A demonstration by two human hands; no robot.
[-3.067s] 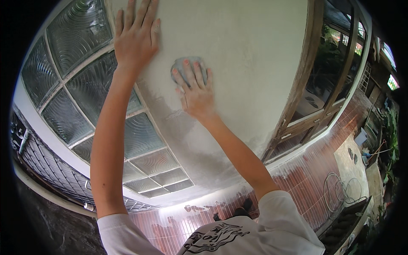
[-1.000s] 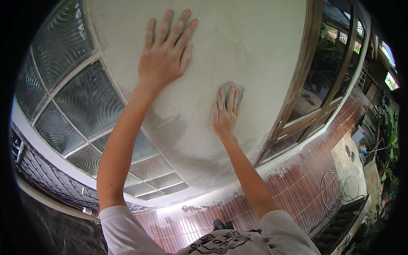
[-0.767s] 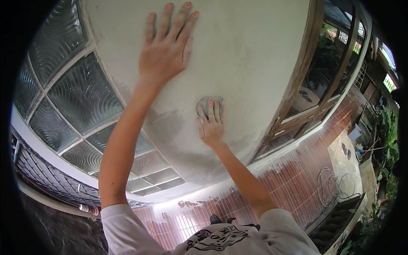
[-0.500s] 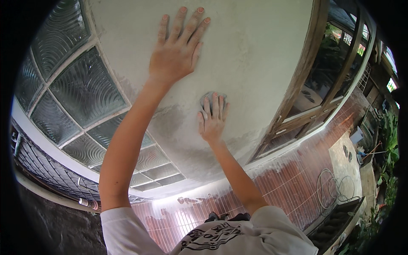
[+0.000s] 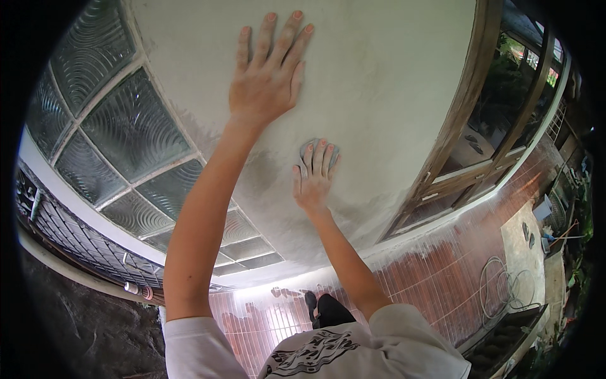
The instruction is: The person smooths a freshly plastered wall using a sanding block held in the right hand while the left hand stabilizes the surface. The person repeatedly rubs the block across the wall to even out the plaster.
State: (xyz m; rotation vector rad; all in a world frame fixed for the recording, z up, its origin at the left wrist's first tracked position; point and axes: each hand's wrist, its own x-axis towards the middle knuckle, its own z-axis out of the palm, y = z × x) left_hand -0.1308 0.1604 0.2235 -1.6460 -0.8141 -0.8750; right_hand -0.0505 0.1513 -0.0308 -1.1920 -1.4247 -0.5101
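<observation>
A pale plastered wall [image 5: 379, 95] with dusty grey patches fills the middle of the view. High up, my left hand [image 5: 265, 82] lies flat against it, fingers spread and nothing held. Lower and to the right, my right hand [image 5: 314, 183] presses a rounded grey pad [image 5: 336, 153] to the plaster. Its fingers stretch over the pad and cover most of it, so its exact kind cannot be made out. Pale dust coats both hands.
Rippled glass blocks [image 5: 132, 126] border the wall on the left. A wooden-framed glass door [image 5: 470, 151] stands at the right. Below are red-brown floor tiles [image 5: 429, 278] streaked with white, a coiled hose [image 5: 499, 284], a pair of sandals [image 5: 528, 235] and a dark trough [image 5: 505, 335].
The view has shifted a little, and a dark-clad leg and foot now show below. Both hands keep nearly the same places on the wall, the right one still over the pad.
</observation>
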